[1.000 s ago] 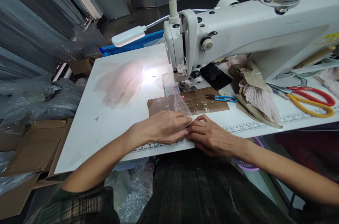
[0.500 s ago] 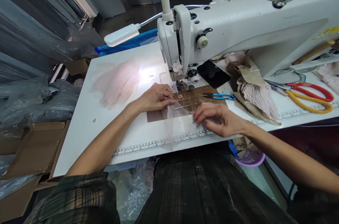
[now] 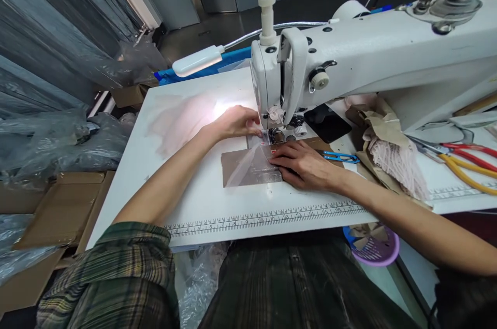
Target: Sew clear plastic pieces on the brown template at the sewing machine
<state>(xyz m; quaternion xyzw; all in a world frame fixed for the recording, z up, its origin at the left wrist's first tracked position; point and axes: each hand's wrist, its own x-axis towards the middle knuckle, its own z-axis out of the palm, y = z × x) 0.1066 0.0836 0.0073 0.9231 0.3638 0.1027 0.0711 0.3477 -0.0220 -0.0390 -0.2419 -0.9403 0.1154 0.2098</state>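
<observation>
A piece of sheer, pale fabric [image 3: 250,163] lies over the brown board beside the needle area of a white sewing machine [image 3: 272,80]. My left hand [image 3: 236,123], left of the presser foot [image 3: 276,136], pinches the fabric's far end between thumb and fingers. Close in front of the foot, my right hand [image 3: 305,164] has its fingers drawn together on the fabric's right edge. The brown board [image 3: 233,166] shows through the thin cloth. Just right of that hand lies a blue thread snipper [image 3: 341,157], its blades partly hidden.
Pink sheer fabric [image 3: 182,124] is spread on the white table [image 3: 155,189] at left, under a lit lamp [image 3: 198,60]. Right of the machine head are a black phone-like slab [image 3: 328,123], paper-wrapped pink trim [image 3: 396,160] and scissors [image 3: 462,163]. A purple basket [image 3: 382,254] hangs below.
The sheer fabric has moved from the table's front edge up to the presser foot. My left hand has gone farther back; my right hand has come in onto the fabric. The view has shifted.
</observation>
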